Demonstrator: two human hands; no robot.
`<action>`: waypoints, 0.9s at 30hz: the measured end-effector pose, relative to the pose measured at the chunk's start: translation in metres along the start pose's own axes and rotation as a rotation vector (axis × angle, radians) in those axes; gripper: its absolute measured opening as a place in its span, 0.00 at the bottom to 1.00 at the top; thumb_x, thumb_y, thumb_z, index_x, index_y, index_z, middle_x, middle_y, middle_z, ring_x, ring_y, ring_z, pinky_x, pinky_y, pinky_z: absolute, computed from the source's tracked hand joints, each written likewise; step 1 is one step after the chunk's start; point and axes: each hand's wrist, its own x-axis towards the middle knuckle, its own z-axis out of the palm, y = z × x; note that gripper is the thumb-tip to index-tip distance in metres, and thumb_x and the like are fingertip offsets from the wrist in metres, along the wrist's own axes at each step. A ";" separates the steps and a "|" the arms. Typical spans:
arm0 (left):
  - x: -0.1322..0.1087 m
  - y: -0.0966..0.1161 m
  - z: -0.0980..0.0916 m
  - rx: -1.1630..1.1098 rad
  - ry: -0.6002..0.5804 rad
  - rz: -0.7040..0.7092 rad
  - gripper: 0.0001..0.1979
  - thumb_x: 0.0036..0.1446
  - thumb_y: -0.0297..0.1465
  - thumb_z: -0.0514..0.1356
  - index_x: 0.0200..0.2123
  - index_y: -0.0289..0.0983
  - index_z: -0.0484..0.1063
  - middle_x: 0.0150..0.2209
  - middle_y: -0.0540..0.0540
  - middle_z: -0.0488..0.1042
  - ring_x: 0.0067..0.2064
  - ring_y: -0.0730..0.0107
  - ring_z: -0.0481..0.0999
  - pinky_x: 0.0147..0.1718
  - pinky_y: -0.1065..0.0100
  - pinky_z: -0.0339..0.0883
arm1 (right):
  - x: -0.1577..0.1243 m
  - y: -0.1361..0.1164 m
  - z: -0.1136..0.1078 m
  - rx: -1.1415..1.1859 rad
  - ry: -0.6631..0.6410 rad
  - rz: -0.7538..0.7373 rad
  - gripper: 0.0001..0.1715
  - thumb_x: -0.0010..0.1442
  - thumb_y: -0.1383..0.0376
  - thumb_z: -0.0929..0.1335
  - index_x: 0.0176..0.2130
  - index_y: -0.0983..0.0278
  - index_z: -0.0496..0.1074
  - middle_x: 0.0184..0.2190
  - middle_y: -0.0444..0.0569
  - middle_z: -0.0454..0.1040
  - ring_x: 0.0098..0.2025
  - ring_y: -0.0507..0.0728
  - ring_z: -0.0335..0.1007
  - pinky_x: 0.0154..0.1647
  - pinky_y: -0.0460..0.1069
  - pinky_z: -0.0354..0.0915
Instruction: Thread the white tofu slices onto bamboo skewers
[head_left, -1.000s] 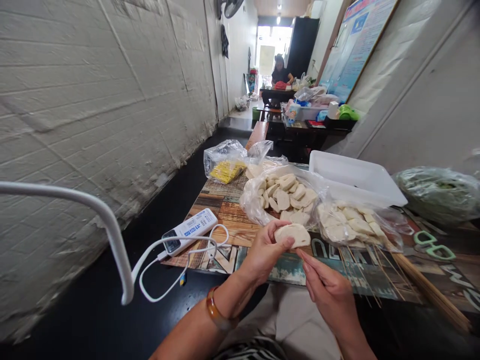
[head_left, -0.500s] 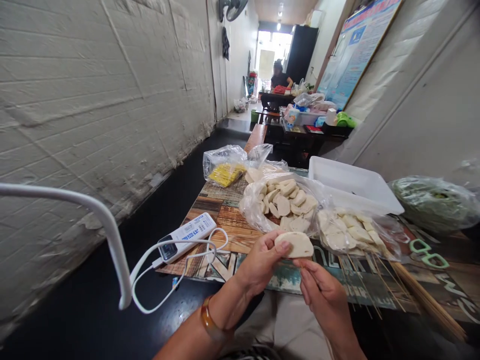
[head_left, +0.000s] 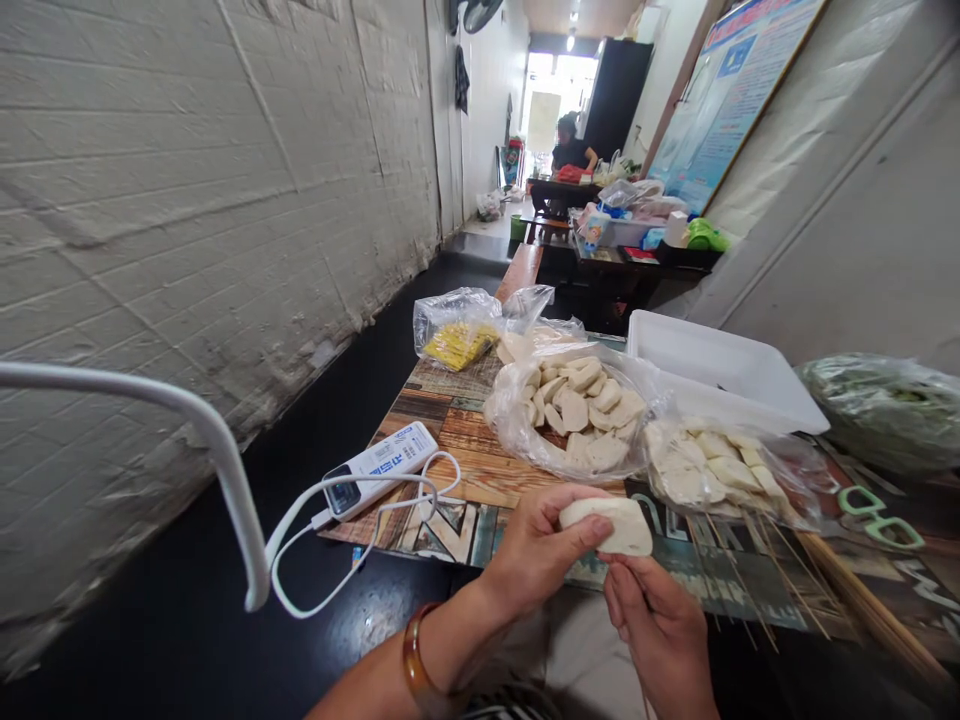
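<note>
My left hand point(head_left: 544, 545) pinches a pale, rounded slice of food point(head_left: 611, 525), thumb across its front; its exact kind is unclear. Below its lower edge, my right hand point(head_left: 660, 615) is closed around a thin bamboo skewer point(head_left: 646, 706), mostly hidden by the fingers. The skewer's tip cannot be seen where hand and slice meet. Just beyond, an open clear plastic bag point(head_left: 510, 430) holds several similar slices point(head_left: 576, 410). To its right lies another bag of pale, flatter pieces point(head_left: 720, 465), with loose skewers point(head_left: 739, 570) fanned out in front.
A white tray point(head_left: 720, 350) stands behind the bags, near a bagged green bundle point(head_left: 885, 400). Yellow packets point(head_left: 457, 345) sit at the back left. A power bank point(head_left: 382, 470) with a white cable lies left. Green scissors point(head_left: 881, 518) and a skewer bundle point(head_left: 870, 600) lie right.
Both hands have lowered slightly and shifted right with the slice, which now tilts down to the right. The whole view has also shifted a little.
</note>
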 end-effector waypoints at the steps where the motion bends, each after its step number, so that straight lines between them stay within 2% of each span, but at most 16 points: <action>1: -0.002 0.000 0.001 0.011 0.001 0.005 0.17 0.49 0.41 0.69 0.38 0.35 0.81 0.31 0.46 0.77 0.31 0.72 0.70 0.33 0.72 0.64 | -0.001 -0.001 -0.001 -0.033 0.008 -0.030 0.16 0.64 0.58 0.66 0.27 0.62 0.73 0.14 0.37 0.62 0.16 0.49 0.57 0.18 0.44 0.55; 6: -0.005 0.000 0.006 0.042 -0.008 0.023 0.16 0.49 0.40 0.68 0.38 0.36 0.81 0.32 0.45 0.77 0.32 0.71 0.70 0.32 0.72 0.63 | 0.000 -0.003 -0.008 -0.180 0.035 -0.153 0.22 0.64 0.59 0.65 0.20 0.61 0.67 0.15 0.39 0.63 0.17 0.49 0.58 0.20 0.45 0.55; 13: -0.004 0.003 0.009 0.113 -0.020 0.034 0.15 0.50 0.41 0.68 0.36 0.35 0.81 0.29 0.46 0.76 0.29 0.73 0.68 0.30 0.73 0.62 | 0.002 -0.007 -0.013 -0.233 0.029 -0.167 0.24 0.65 0.58 0.65 0.18 0.60 0.65 0.14 0.40 0.62 0.17 0.51 0.56 0.22 0.48 0.54; 19: -0.003 0.002 0.007 0.049 -0.054 0.013 0.16 0.50 0.41 0.67 0.34 0.34 0.81 0.25 0.46 0.75 0.25 0.73 0.69 0.26 0.73 0.61 | 0.005 -0.008 -0.011 -0.279 0.010 -0.169 0.27 0.66 0.57 0.64 0.17 0.60 0.64 0.13 0.40 0.62 0.17 0.50 0.55 0.23 0.47 0.55; 23: -0.004 0.004 0.004 -0.021 -0.061 -0.005 0.16 0.49 0.41 0.68 0.38 0.35 0.80 0.27 0.46 0.77 0.26 0.73 0.71 0.27 0.73 0.63 | 0.007 -0.008 -0.008 -0.263 0.015 -0.185 0.28 0.66 0.55 0.63 0.17 0.61 0.64 0.13 0.39 0.62 0.16 0.50 0.55 0.21 0.47 0.53; 27: -0.004 0.009 0.004 0.018 -0.030 0.049 0.18 0.49 0.42 0.68 0.39 0.37 0.81 0.30 0.45 0.78 0.28 0.71 0.73 0.28 0.72 0.64 | 0.007 -0.006 -0.008 -0.255 0.009 -0.184 0.28 0.66 0.57 0.64 0.17 0.61 0.63 0.13 0.39 0.61 0.17 0.49 0.55 0.22 0.47 0.52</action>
